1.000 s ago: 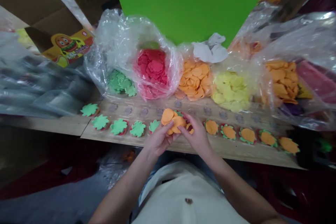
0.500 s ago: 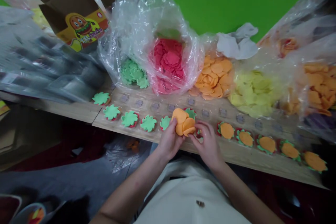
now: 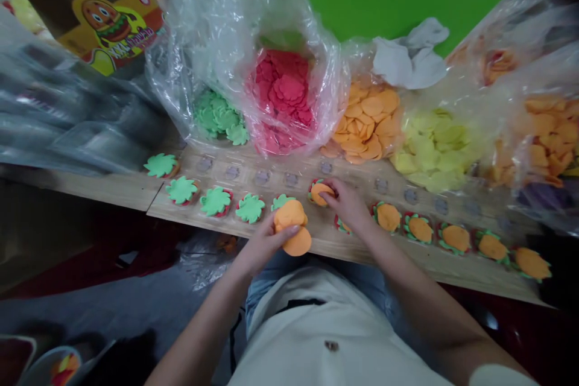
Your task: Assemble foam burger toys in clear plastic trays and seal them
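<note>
Orange foam discs sit in a small stack pinched in your left hand, thumb across the top, just over the front of the wooden board. Your right hand is narrowed, its fingertips on a single orange disc capping a green-and-red stack; whether it grips, you can't tell from here. Press that disc squarely so its edge stays centred. Orange-topped stacks run to your right, green-topped stacks to your left. Plastic bags of loose pieces crowd the board's back edge, so keep your wrist clear of them.
</note>
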### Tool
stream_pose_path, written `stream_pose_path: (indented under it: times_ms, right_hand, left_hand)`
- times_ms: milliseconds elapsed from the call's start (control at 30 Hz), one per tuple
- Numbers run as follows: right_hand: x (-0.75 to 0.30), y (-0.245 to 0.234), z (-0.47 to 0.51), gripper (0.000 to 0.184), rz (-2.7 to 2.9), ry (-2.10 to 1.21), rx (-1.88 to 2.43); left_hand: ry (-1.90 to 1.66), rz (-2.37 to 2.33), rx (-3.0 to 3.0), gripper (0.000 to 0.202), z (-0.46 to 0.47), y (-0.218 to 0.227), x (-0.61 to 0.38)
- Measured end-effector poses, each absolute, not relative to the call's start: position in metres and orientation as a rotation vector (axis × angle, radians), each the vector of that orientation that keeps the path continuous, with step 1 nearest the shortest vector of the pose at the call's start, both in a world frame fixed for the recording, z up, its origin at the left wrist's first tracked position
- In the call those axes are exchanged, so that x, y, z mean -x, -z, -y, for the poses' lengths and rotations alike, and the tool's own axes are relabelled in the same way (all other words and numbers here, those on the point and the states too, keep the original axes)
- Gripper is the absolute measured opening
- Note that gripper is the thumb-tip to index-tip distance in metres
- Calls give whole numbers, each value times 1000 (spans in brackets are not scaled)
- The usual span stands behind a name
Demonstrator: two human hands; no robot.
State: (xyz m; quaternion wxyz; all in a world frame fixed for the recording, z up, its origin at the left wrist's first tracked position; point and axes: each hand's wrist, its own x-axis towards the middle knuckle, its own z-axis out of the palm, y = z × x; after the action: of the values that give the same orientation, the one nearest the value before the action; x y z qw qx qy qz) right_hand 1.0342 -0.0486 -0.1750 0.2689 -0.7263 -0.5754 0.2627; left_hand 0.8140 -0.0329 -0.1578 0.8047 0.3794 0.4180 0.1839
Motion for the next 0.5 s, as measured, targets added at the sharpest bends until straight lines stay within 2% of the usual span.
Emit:
stream_pose_path:
  times_ms: [233, 333, 433, 500]
  right_hand:
    - [-1042, 164, 64, 36, 1678, -234, 2064]
    - [-1040, 161, 84, 41, 1848, -74, 2169]
    - [-1035, 163, 97, 50, 1956, -55, 2176]
    - [-1032, 160, 99, 48, 1854, -73, 2137]
  left_hand:
    - [-460, -811, -1216, 43, 37, 159, -848]
    - [-413, -801, -1034, 44, 41, 159, -849]
    - [-280, -704, -701, 46, 43, 157, -842]
    - [-233, -625, -604, 49, 41, 154, -837]
